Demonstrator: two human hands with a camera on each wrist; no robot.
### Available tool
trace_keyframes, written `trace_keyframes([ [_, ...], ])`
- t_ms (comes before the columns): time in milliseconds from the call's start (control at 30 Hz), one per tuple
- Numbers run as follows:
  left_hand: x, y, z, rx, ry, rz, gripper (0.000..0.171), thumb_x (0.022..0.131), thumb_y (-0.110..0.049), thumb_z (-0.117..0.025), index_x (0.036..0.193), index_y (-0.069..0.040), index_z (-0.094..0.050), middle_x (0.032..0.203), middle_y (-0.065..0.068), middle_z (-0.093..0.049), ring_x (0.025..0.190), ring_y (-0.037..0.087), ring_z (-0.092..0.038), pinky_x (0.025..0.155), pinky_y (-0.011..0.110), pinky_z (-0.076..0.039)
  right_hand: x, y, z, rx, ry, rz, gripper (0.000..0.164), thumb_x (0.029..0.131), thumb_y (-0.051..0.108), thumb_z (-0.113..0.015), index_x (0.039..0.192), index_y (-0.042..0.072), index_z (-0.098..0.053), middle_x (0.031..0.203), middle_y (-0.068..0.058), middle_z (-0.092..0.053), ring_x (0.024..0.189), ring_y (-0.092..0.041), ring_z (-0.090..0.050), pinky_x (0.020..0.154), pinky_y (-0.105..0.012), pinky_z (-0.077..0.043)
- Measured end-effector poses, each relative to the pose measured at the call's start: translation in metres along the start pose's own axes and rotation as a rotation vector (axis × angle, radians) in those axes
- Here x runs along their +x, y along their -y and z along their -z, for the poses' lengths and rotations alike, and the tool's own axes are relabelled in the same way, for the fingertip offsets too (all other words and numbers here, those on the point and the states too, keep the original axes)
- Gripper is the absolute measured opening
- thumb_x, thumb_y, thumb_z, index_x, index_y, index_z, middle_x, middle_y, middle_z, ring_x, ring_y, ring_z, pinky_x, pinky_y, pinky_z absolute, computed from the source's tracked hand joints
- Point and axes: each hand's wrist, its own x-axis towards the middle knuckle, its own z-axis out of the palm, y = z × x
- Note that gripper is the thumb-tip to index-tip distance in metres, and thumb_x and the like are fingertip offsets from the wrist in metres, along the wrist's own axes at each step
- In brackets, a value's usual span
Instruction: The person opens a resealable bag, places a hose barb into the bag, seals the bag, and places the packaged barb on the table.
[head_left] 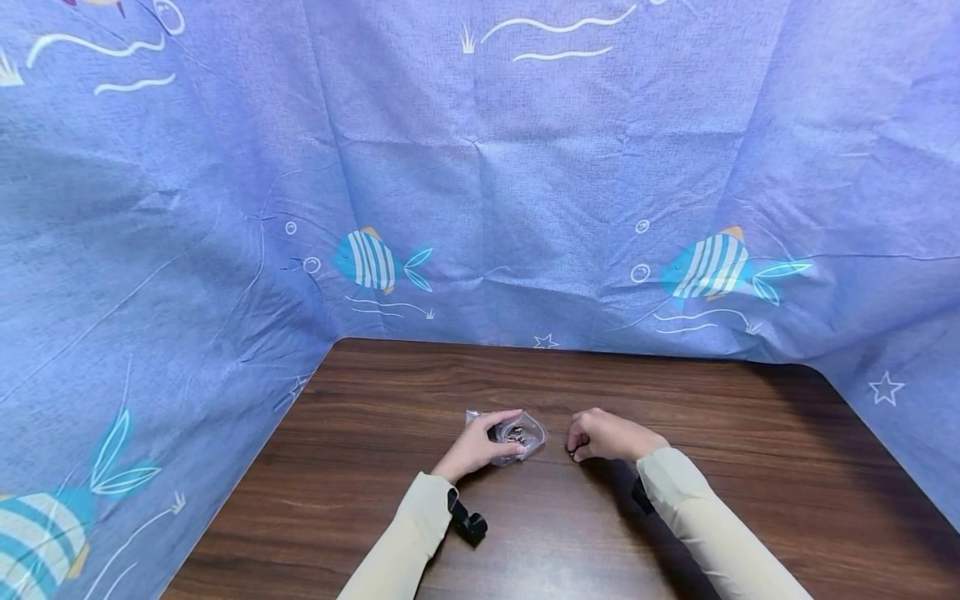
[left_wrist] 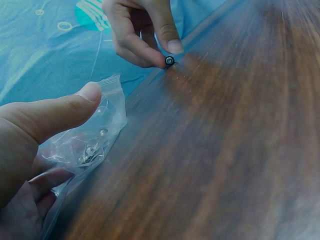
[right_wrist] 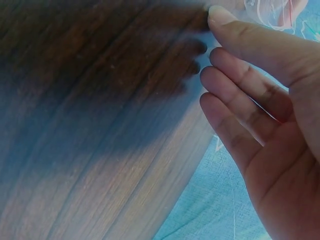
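Note:
My left hand [head_left: 483, 440] holds a clear zip-lock bag [left_wrist: 117, 95], its thumb over the near face and its fingers behind. Small shiny metal pieces [left_wrist: 91, 150] lie inside the bag. To the right, close over the tabletop, my right hand [head_left: 606, 435] has thumb and forefinger at a small round black piece [left_wrist: 169, 60] with a light centre. In the left wrist view the piece sits against the forefinger's tip, right below the thumb. The right wrist view shows the right hand's other fingers [right_wrist: 240, 115] loosely bent, and the piece is hidden there.
A dark wood-grain table [head_left: 375, 400] lies under both hands. Blue cloth [head_left: 540, 208] printed with fish hangs behind it and along the left side. Black straps [head_left: 467, 521] with small devices sit at the wrists.

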Motion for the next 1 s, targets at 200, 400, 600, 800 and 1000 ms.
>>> trace_keyframes([
  [200,-0.0009,-0.0001,-0.0004,-0.003,0.002,-0.001,0.058,0.080,-0.023,-0.079,0.134,-0.016,-0.058,0.135,0.006,-0.059,0.126,0.026,-0.052,0.108,0.045,-0.039,0.0003,-0.0002,-0.0028,-0.013,-0.011,0.007,0.009,0.074,0.004,-0.078,0.076,0.008,-0.071,0.077,0.003,-0.062,0.069,0.000,-0.056,0.063,-0.017,-0.049],
  [400,-0.0016,-0.0002,0.0003,-0.004,0.006,0.004,0.059,0.081,-0.025,-0.078,0.135,-0.016,-0.057,0.135,0.007,-0.059,0.126,0.026,-0.052,0.108,0.045,-0.039,0.0004,-0.0007,-0.0038,-0.020,-0.018,0.022,0.008,0.074,0.005,-0.078,0.075,0.008,-0.071,0.078,0.003,-0.063,0.068,0.001,-0.055,0.063,-0.016,-0.049],
  [600,-0.0007,-0.0004,0.0011,0.013,0.007,-0.004,0.059,0.081,-0.028,-0.078,0.135,-0.016,-0.057,0.136,0.007,-0.058,0.127,0.026,-0.052,0.108,0.043,-0.040,0.0010,-0.0017,-0.0026,-0.044,-0.021,0.036,0.008,0.076,0.004,-0.077,0.075,0.009,-0.071,0.077,0.004,-0.062,0.069,0.001,-0.054,0.063,-0.017,-0.049],
  [800,-0.0005,-0.0014,0.0009,0.005,0.004,0.001,0.060,0.080,-0.028,-0.079,0.135,-0.016,-0.057,0.135,0.007,-0.058,0.127,0.026,-0.052,0.108,0.044,-0.039,0.0024,-0.0031,-0.0028,-0.058,-0.017,0.047,0.007,0.077,0.004,-0.076,0.075,0.008,-0.071,0.076,0.004,-0.062,0.069,0.002,-0.053,0.063,-0.017,-0.049],
  [1000,-0.0006,-0.0017,0.0002,0.004,-0.004,0.003,0.060,0.079,-0.027,-0.080,0.134,-0.017,-0.058,0.135,0.007,-0.059,0.127,0.025,-0.052,0.108,0.044,-0.039,0.0039,-0.0043,-0.0028,-0.068,-0.016,0.043,0.006,0.078,0.004,-0.076,0.076,0.008,-0.071,0.076,0.004,-0.063,0.069,0.001,-0.053,0.064,-0.018,-0.049],
])
